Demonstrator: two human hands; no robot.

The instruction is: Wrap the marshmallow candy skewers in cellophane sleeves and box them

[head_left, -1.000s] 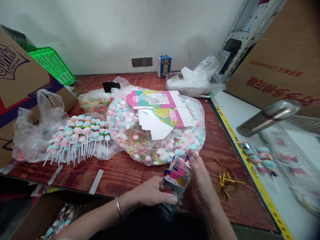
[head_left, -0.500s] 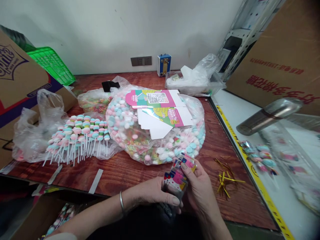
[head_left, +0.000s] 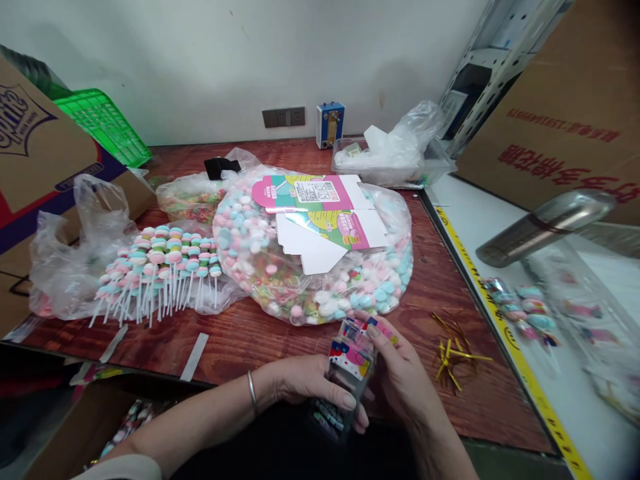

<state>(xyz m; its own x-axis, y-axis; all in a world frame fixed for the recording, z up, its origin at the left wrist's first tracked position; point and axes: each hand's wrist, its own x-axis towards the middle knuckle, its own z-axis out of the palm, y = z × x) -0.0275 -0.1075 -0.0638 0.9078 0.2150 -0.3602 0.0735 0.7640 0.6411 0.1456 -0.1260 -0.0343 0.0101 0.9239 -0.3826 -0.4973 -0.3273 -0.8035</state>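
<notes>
Low at the front edge of the table, my left hand [head_left: 313, 380] is closed around a small stack of clear plastic bags [head_left: 349, 361] with colourful printed tops. My right hand [head_left: 407, 373] pinches the upper end of the printed bags between thumb and fingers; its other fingers are partly hidden behind. Just beyond my hands lies a big clear bag of pastel marshmallows [head_left: 240, 227], with a flattened printed carton [head_left: 320, 257] on top. Striped marshmallow sticks [head_left: 163, 257] are piled at the left, white sticks toward me. Gold twist ties [head_left: 453, 360] lie right of my right hand.
A steel flask [head_left: 543, 230] and wrapped marshmallow sticks [head_left: 535, 310] lie on the white surface at right, past yellow tape [head_left: 500, 317]. A clear tub [head_left: 395, 175] and a blue device [head_left: 330, 125] stand at the back. Cartons [head_left: 565, 127] flank both sides; an open box [head_left: 75, 427] sits below left.
The printed bags in my hands have tilted and shifted, so more of the lower clear part with white print shows. Both hands keep hold; the view has moved slightly.
</notes>
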